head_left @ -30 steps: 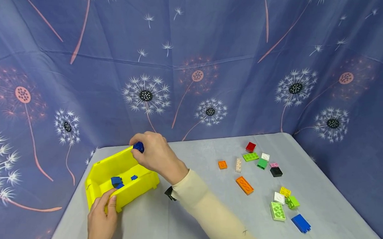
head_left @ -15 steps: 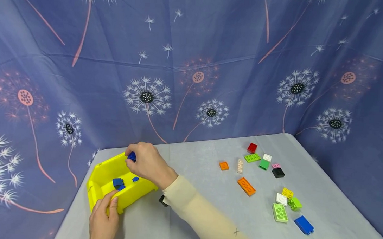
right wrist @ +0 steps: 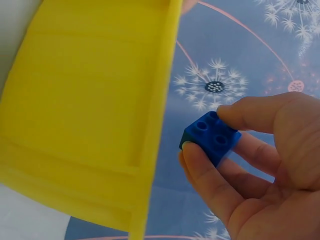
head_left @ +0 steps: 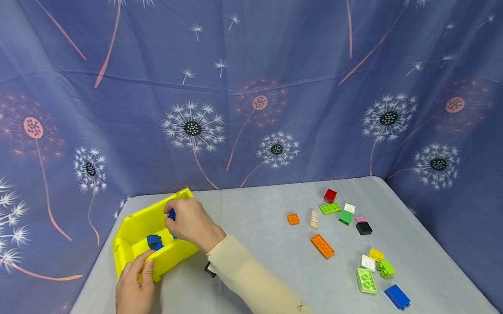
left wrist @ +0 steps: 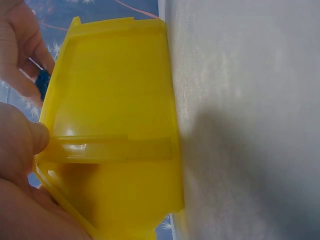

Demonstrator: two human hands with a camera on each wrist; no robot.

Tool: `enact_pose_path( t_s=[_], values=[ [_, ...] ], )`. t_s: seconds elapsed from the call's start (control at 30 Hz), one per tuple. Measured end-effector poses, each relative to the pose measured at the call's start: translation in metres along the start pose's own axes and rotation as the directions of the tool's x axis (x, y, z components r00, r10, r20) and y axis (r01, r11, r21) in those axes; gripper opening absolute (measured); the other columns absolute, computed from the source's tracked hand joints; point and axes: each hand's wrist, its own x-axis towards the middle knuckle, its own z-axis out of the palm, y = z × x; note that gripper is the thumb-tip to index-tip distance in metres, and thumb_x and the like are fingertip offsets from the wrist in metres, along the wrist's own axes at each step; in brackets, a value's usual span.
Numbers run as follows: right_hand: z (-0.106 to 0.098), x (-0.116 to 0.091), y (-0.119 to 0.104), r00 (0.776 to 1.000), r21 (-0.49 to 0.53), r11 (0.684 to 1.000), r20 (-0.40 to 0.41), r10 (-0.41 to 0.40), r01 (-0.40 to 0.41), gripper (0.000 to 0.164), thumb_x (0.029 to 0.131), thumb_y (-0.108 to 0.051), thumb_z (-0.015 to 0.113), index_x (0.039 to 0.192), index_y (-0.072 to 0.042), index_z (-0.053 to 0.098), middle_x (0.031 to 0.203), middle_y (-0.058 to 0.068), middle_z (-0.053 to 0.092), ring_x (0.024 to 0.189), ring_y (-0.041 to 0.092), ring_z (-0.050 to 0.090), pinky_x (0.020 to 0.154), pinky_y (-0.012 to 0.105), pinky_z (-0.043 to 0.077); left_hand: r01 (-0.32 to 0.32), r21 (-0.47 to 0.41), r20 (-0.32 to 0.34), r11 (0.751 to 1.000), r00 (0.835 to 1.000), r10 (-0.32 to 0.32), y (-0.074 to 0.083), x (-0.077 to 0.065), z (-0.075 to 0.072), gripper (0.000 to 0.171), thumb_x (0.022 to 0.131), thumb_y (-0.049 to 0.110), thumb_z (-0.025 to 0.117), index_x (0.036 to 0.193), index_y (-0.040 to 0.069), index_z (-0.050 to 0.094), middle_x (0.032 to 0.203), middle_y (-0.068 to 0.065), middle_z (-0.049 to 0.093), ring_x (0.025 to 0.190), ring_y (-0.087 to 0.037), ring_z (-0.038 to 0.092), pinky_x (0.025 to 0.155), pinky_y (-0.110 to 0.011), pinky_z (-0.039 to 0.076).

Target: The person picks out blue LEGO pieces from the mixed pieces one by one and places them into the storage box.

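Observation:
A yellow open-topped bin [head_left: 177,256] stands at the left of the table, with blue building bricks [head_left: 154,241] inside. My left hand [head_left: 134,284] grips its near wall, thumb outside and fingers over the rim; the left wrist view shows the bin's wall [left wrist: 115,90] close up. Over the bin's right part, my right hand [head_left: 193,222] pinches a blue building brick [right wrist: 212,136] between thumb and fingertips, studs showing in the right wrist view. Much of that brick is hidden by the hand in the head view.
Loose bricks lie across the table's right half: an orange one [head_left: 322,246], a black one [head_left: 363,228], a light green one [head_left: 366,280], a blue one [head_left: 397,297] and several others. A patterned blue curtain [head_left: 238,45] hangs behind the table.
My right hand has moved down and slightly left, bringing the blue building brick lower over the bin. The left hand keeps its grip on the wall.

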Motion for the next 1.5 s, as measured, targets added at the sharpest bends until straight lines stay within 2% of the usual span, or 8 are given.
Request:
enact_pose_path(
  t_s=[0.23,0.47,0.73,1.0,1.17,1.27,1.4,1.5],
  values=[
    [0.009,0.000,-0.001,0.993,-0.040,0.994,0.068,0.099,-0.097,0.023,0.097,-0.016,0.071,0.119,-0.018,0.076,0.083,-0.010,0.072,0.040,0.004,0.035,0.044,0.016,0.035,-0.005,-0.006,0.009,1.000,1.000,0.005,0.000,0.001,-0.002,0.031,0.111,0.028,0.050,0.134,0.013,0.065,0.114,-0.020,0.063,0.104,-0.038,0.058,0.088,-0.056,0.044],
    [0.013,0.000,-0.001,0.990,-0.053,0.993,0.083,0.114,-0.109,0.025,0.093,-0.015,0.074,0.117,-0.020,0.077,0.095,-0.010,0.075,0.053,0.001,0.048,0.059,0.013,0.042,-0.071,-0.021,-0.074,0.997,0.995,0.070,-0.003,-0.002,0.001,0.027,0.109,0.024,0.054,0.129,0.013,0.068,0.107,-0.018,0.065,0.100,-0.038,0.061,0.083,-0.052,0.043],
    [0.013,-0.001,-0.001,0.994,-0.075,0.995,0.075,0.077,-0.072,0.025,0.093,-0.017,0.074,0.118,-0.018,0.077,0.061,-0.013,0.056,0.043,0.004,0.031,0.048,0.016,0.034,-0.028,0.002,-0.045,1.000,0.999,0.028,-0.002,-0.002,-0.001,0.029,0.110,0.026,0.051,0.132,0.014,0.066,0.108,-0.017,0.064,0.097,-0.037,0.059,0.080,-0.050,0.042],
    [0.010,-0.003,-0.002,0.995,-0.073,0.995,0.073,0.070,-0.065,0.024,0.092,-0.016,0.075,0.116,-0.018,0.077,0.095,-0.008,0.076,0.051,0.003,0.044,0.056,0.014,0.040,0.004,0.002,0.007,1.000,1.000,-0.004,0.001,-0.001,-0.002,0.033,0.111,0.028,0.049,0.135,0.013,0.063,0.113,-0.020,0.062,0.101,-0.037,0.057,0.083,-0.053,0.042],
    [0.002,-0.005,-0.003,0.994,-0.048,0.997,0.086,0.068,-0.064,0.025,0.094,-0.018,0.074,0.119,-0.019,0.076,0.098,-0.008,0.076,0.045,0.004,0.040,0.056,0.013,0.040,0.024,0.008,0.009,1.000,1.000,-0.024,0.001,0.000,-0.001,0.033,0.111,0.028,0.049,0.136,0.012,0.063,0.112,-0.019,0.061,0.100,-0.036,0.057,0.082,-0.052,0.042],
    [-0.005,-0.008,-0.003,0.995,-0.024,0.998,0.083,0.063,-0.061,0.025,0.095,-0.018,0.073,0.120,-0.018,0.076,0.101,-0.007,0.076,0.045,0.001,0.045,0.054,0.013,0.041,0.035,0.009,0.017,0.999,0.999,-0.035,0.002,0.000,-0.001,0.034,0.111,0.029,0.048,0.136,0.012,0.063,0.112,-0.019,0.061,0.100,-0.036,0.057,0.082,-0.051,0.042],
    [-0.016,-0.012,-0.002,0.997,0.008,0.999,0.056,0.047,-0.048,0.024,0.095,-0.016,0.072,0.119,-0.017,0.076,0.107,-0.005,0.076,0.065,-0.001,0.062,0.058,0.012,0.045,0.034,0.006,0.025,0.999,0.999,-0.034,0.001,0.000,-0.001,0.035,0.112,0.030,0.046,0.137,0.013,0.062,0.113,-0.019,0.060,0.101,-0.036,0.056,0.083,-0.052,0.042],
    [-0.024,-0.016,-0.001,0.999,0.024,0.999,0.040,0.033,-0.034,0.023,0.096,-0.014,0.070,0.118,-0.017,0.076,0.109,-0.006,0.076,0.073,0.001,0.065,0.062,0.012,0.046,0.035,0.005,0.021,0.999,0.999,-0.035,0.001,0.001,-0.001,0.035,0.112,0.030,0.046,0.136,0.013,0.063,0.114,-0.019,0.061,0.102,-0.036,0.056,0.084,-0.053,0.042]
  ],
)
